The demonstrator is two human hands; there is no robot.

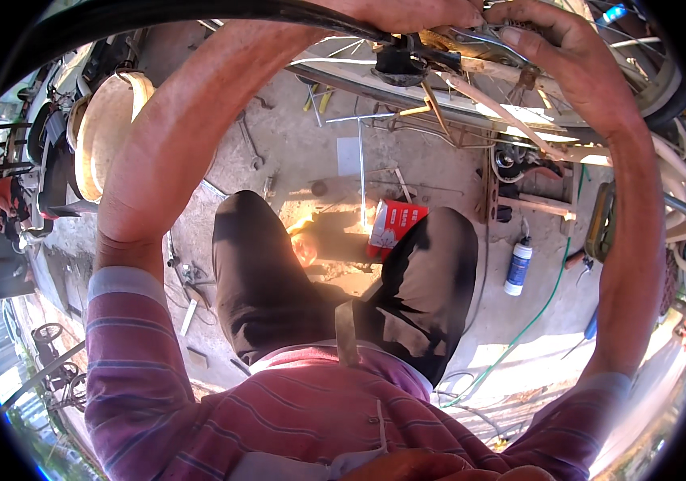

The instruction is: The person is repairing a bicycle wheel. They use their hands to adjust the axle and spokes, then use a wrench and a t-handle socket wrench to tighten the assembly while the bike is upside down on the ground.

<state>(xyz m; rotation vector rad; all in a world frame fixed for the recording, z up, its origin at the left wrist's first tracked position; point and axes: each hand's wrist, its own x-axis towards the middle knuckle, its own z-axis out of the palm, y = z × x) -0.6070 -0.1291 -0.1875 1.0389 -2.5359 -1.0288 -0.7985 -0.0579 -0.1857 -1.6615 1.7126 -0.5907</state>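
Note:
Both arms reach up to a bicycle at the top edge of the head view. My left hand [419, 11] is partly cut off by the edge, close to a black tyre [199, 10] and a black bracket-like part [401, 62]. Its fingers are mostly out of sight. My right hand [571, 60] is bent over the bicycle's upper parts, fingers curled and thumb beside a thin silver bar [487, 40]. What lies inside its grip is hidden. Spokes and a pale frame tube [503, 112] sit below the hands.
A red-and-white box [395, 227] stands between my knees. On the concrete floor lie a wrench [250, 144], a white-and-blue bottle [518, 267], a green cord [547, 301] and scattered tools. A round cream-coloured object [110, 132] is at left.

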